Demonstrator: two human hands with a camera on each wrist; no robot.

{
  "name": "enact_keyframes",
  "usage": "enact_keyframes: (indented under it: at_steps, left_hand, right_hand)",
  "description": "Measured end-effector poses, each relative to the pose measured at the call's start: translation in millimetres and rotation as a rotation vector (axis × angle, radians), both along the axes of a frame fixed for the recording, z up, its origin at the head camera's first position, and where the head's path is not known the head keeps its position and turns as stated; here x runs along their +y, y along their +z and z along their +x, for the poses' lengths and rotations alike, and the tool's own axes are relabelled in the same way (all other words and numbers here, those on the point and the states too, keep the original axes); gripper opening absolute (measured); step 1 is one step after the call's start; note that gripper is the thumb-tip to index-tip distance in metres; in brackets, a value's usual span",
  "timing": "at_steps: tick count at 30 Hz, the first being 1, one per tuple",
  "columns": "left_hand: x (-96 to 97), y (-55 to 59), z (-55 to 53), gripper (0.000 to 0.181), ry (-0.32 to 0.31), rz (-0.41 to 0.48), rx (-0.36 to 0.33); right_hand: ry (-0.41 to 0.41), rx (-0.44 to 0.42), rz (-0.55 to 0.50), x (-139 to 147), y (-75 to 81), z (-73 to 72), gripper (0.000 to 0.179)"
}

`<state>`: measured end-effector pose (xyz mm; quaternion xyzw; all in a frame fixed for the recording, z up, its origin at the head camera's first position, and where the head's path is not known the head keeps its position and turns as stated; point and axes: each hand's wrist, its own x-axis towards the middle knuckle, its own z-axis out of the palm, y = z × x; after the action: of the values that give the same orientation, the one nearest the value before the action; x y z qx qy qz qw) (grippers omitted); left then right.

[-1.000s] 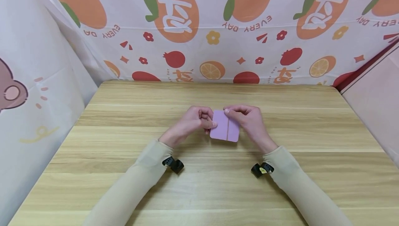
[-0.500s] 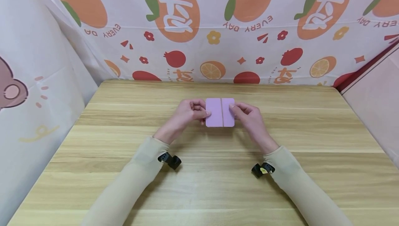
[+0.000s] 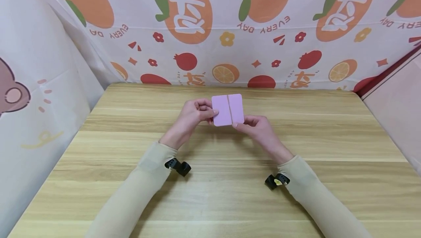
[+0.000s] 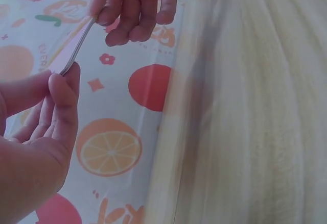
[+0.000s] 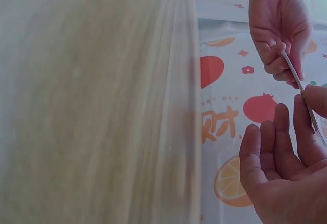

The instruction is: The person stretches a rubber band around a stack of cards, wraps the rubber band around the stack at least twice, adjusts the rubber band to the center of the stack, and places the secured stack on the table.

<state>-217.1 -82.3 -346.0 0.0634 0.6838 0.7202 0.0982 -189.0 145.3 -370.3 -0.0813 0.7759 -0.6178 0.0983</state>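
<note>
A thin lilac square (image 3: 219,111) with rounded corners is held up above the table, crossed by a narrow brown band (image 3: 230,109) that looks like a rubber band. Seen edge-on in the left wrist view, the lilac square (image 4: 76,46) shows a few thin layers, like a flat stack of cards. My left hand (image 3: 194,116) pinches its left edge, thumb on the front face. The right hand (image 3: 261,131) pinches the lower right corner, its thumb tip by the bottom end of the band. The back of the square is hidden in the head view.
Both hands are over a wood-grain table (image 3: 210,194), towards its far side. Behind it hangs a white cloth (image 3: 204,8) printed with fruit, and another pale cloth (image 3: 39,55) hangs at the left. Each wrist wears a small black camera (image 3: 183,168).
The lilac square has moved up and left and now tilts slightly the other way. My right hand has slid from its top edge, via the right side, to the lower right corner. The left hand keeps its grip.
</note>
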Motion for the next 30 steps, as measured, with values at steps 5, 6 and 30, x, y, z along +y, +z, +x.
enact_keyframes:
  at_steps: [5,6,30]
  left_hand:
    - [3.8,0.8,3.5,0.012,0.021,0.006,0.022]
    - [4.5,0.6,4.0,0.012,0.027,0.006,0.025]
    - [1.8,0.9,0.6,0.012,-0.015,-0.028,0.001]
  right_hand:
    - [-0.041,-0.027,-0.007,-3.3,-1.9,1.9,0.035]
    - [-0.050,-0.028,-0.007,-4.1,-2.8,2.2,0.035]
    - [-0.006,-0.074,-0.076,-9.2,-7.6,4.1,0.035]
